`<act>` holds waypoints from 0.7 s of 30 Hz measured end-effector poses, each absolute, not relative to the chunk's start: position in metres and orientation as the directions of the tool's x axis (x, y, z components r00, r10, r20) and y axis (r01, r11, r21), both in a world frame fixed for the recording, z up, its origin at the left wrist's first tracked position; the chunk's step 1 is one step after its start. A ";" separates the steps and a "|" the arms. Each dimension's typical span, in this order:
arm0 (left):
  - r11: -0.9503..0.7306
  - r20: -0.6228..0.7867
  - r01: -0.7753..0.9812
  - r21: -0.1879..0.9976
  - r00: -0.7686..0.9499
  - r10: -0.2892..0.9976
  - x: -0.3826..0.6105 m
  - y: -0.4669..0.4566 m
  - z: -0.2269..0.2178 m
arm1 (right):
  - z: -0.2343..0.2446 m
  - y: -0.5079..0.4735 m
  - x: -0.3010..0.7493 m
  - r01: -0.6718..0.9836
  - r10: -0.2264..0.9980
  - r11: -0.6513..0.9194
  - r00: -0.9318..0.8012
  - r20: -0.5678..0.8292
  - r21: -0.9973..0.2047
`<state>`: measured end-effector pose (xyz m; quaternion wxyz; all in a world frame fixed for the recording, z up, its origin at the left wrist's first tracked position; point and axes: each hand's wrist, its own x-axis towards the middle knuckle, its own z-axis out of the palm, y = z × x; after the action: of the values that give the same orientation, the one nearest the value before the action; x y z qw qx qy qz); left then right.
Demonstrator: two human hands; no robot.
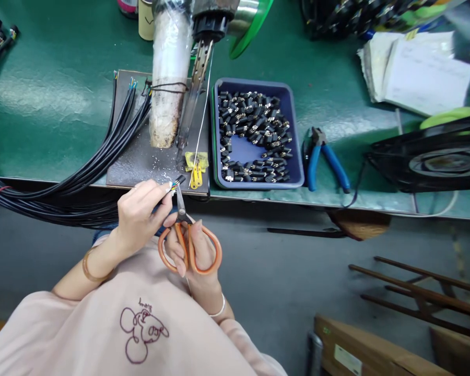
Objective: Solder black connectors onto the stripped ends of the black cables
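My left hand (139,214) pinches the end of a black cable (173,185) whose coloured inner wires stick out at the tip. My right hand (196,250) grips orange-handled scissors (188,245), fingers through the loops, blades pointing up at the cable's wire ends. Both hands sit just below the front edge of the green bench (62,104), over my lap. The cable belongs to a thick bundle of black cables (62,193) running off to the left.
A blue tray (295,156) of small black connectors stands on the bench. Blue-handled pliers (325,156) lie to its right. A soldering iron on a stand (198,78) rises over a grey plate (141,162), with yellow clips (196,167). Papers (415,68) at the back right.
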<state>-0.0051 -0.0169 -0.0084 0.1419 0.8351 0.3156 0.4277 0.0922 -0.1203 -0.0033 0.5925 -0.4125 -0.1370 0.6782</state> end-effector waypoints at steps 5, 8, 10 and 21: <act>-0.836 0.680 0.416 0.357 0.498 0.539 -0.004 -0.015 -0.014 | 0.001 -0.121 0.094 -0.715 0.907 -0.243 0.071 -0.414 -0.655; -0.833 0.669 0.446 0.327 0.512 0.538 -0.003 -0.016 -0.016 | 0.002 -0.121 0.097 -0.671 0.900 -0.240 0.116 -0.419 -0.701; -0.824 0.658 0.441 0.356 0.507 0.556 -0.003 -0.015 -0.015 | 0.002 -0.122 0.099 -0.612 0.902 -0.242 0.144 -0.407 -0.753; 0.005 -0.006 0.006 1.000 0.324 0.946 -0.017 -0.001 -0.003 | -0.009 -0.130 0.236 0.553 0.523 -0.188 0.756 0.394 -0.812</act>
<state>-0.0168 -0.0015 -0.0027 0.5755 0.5751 0.4137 0.4085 0.2356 -0.1298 -0.0086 0.5331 -0.7706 -0.3490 -0.0143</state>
